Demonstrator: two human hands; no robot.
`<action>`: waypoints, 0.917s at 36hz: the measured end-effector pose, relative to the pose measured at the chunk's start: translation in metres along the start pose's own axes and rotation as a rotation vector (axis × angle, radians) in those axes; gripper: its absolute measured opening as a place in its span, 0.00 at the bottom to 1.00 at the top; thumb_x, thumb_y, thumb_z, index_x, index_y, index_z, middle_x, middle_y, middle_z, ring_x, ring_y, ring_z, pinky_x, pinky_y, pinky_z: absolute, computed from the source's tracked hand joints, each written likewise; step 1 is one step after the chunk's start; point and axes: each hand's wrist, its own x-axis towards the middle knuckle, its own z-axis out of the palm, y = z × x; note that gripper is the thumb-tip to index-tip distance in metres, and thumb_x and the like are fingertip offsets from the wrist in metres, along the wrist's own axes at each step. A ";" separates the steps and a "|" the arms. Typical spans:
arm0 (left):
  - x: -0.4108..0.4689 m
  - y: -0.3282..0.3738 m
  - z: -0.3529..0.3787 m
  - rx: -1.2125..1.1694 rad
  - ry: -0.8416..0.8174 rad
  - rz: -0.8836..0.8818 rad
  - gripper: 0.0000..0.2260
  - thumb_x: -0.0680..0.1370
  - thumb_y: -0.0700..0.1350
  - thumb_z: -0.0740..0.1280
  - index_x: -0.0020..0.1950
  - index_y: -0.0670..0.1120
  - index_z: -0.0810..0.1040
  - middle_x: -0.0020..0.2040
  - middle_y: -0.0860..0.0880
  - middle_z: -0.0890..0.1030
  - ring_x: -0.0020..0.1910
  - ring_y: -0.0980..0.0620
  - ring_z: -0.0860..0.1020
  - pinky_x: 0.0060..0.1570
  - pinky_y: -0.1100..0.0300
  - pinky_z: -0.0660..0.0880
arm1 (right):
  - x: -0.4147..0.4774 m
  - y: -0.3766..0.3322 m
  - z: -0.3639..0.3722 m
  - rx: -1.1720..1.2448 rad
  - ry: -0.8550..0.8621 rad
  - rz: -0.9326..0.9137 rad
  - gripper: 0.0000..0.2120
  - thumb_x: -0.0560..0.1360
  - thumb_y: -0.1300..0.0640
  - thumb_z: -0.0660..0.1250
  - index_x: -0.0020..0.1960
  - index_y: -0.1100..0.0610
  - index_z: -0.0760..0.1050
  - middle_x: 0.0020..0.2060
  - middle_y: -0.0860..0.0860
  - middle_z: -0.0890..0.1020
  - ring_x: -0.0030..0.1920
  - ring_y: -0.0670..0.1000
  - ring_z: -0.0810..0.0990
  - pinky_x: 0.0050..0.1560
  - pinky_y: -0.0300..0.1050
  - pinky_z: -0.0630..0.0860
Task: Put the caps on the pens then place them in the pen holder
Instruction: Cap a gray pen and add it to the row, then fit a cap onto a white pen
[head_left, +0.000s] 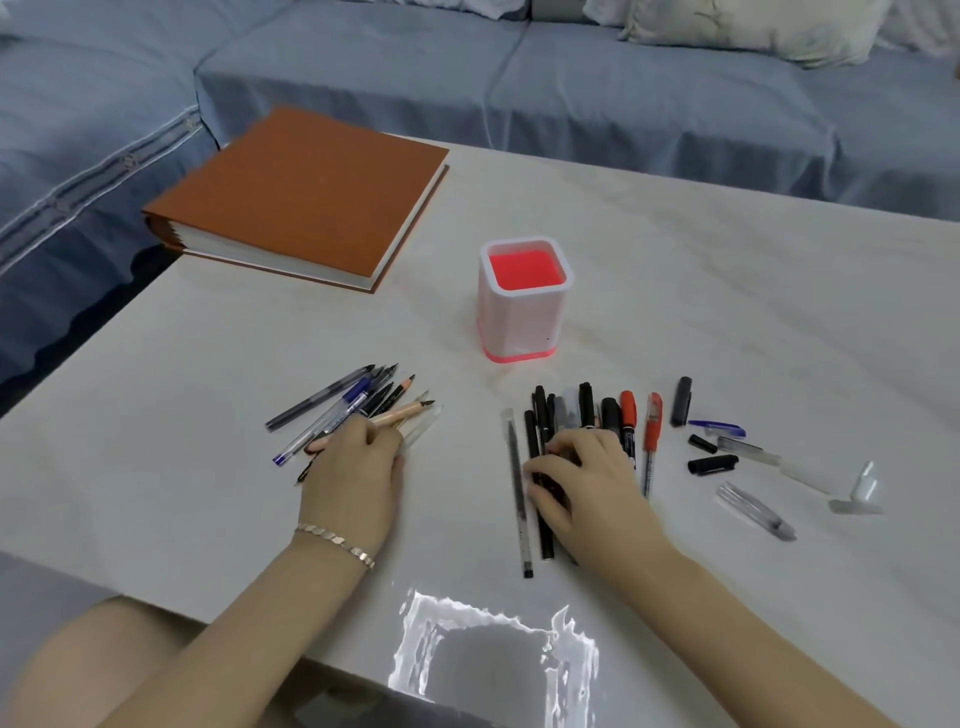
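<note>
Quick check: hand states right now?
Left hand: gripping the tan pencil among the loose pens.
Right hand: fingers curled round a black pen.

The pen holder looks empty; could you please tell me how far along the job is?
Nothing looks done yet: the pen holder shows only its red inside. In hand: the left hand is on the left pile of pens, the right hand on the right pile; whether either grips a pen is unclear. Left: fitting the loose caps at the right, then moving all pens into the holder.
</note>
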 end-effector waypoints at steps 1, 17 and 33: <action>0.001 0.002 0.001 0.023 -0.001 0.025 0.03 0.66 0.34 0.71 0.36 0.38 0.77 0.36 0.39 0.76 0.31 0.39 0.76 0.24 0.55 0.70 | -0.004 0.003 -0.002 0.016 0.009 0.001 0.07 0.67 0.57 0.67 0.43 0.55 0.81 0.42 0.53 0.79 0.50 0.52 0.70 0.51 0.43 0.70; -0.014 0.086 -0.009 -0.367 -0.049 0.105 0.07 0.78 0.47 0.59 0.53 0.48 0.72 0.41 0.52 0.78 0.38 0.53 0.76 0.39 0.56 0.74 | -0.056 0.096 -0.074 0.152 0.105 0.423 0.09 0.72 0.67 0.64 0.48 0.57 0.80 0.45 0.45 0.74 0.57 0.51 0.71 0.56 0.35 0.60; -0.023 0.134 -0.009 -0.493 -0.134 0.285 0.08 0.77 0.46 0.61 0.51 0.49 0.78 0.40 0.53 0.76 0.38 0.56 0.74 0.41 0.68 0.70 | -0.073 0.160 -0.097 -0.137 0.104 0.627 0.11 0.75 0.65 0.59 0.50 0.64 0.79 0.56 0.58 0.77 0.57 0.59 0.75 0.55 0.47 0.69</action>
